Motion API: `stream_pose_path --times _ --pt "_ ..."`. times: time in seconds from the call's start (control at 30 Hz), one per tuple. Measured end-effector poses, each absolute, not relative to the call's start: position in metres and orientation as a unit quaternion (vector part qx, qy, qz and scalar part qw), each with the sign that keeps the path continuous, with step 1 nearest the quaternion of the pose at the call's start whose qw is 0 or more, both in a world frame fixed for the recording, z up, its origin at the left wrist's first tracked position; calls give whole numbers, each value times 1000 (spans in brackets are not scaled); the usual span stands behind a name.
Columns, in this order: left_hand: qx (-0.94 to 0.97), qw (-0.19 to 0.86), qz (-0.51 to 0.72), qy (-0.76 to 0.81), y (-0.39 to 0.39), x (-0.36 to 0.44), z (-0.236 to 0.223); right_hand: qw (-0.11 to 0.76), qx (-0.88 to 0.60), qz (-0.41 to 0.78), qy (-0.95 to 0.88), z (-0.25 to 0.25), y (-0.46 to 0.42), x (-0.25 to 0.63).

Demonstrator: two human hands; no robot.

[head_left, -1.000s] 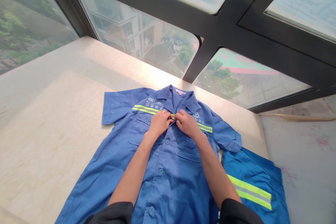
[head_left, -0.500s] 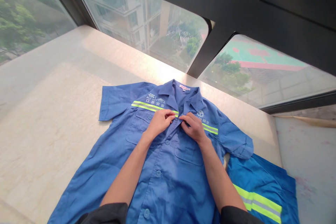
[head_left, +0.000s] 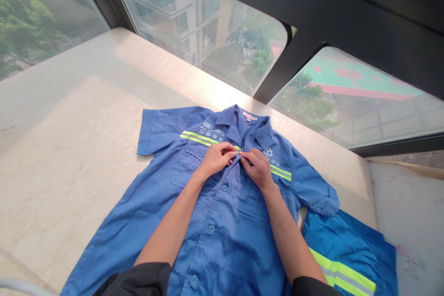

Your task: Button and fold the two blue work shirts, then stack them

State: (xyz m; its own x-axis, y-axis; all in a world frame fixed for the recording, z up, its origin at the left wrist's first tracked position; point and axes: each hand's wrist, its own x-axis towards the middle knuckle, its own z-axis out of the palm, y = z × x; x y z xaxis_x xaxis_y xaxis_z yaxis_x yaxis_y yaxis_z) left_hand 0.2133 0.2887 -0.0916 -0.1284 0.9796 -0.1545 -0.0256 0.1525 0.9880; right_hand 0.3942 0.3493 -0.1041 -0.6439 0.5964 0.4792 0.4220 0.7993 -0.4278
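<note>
A blue short-sleeved work shirt lies spread face up, its collar away from me, with a yellow-green and grey reflective stripe across the chest. Both hands pinch the front placket at chest height. My left hand is closed on the shirt's edge from the left, and my right hand grips the facing edge, fingertips almost touching. A button there, if any, is hidden by the fingers. Below them, a button and another button run down the fastened front. The collar lies open above.
A darker blue folded garment with a reflective band lies partly under the shirt's right side. The pale stone sill carries both. Dark window frames and glass rise behind. A whitish curved thing shows at the lower left corner.
My fingertips have come closer together at the placket, the right hand moving in toward the left. The whole view has shifted slightly, and the whitish curved thing has appeared at lower left.
</note>
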Motion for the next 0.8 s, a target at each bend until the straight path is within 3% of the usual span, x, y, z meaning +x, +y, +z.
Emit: stream_pose_path --times 0.8 --pt "381 525 510 566 290 212 -90 341 -261 174 -886 -103 348 394"
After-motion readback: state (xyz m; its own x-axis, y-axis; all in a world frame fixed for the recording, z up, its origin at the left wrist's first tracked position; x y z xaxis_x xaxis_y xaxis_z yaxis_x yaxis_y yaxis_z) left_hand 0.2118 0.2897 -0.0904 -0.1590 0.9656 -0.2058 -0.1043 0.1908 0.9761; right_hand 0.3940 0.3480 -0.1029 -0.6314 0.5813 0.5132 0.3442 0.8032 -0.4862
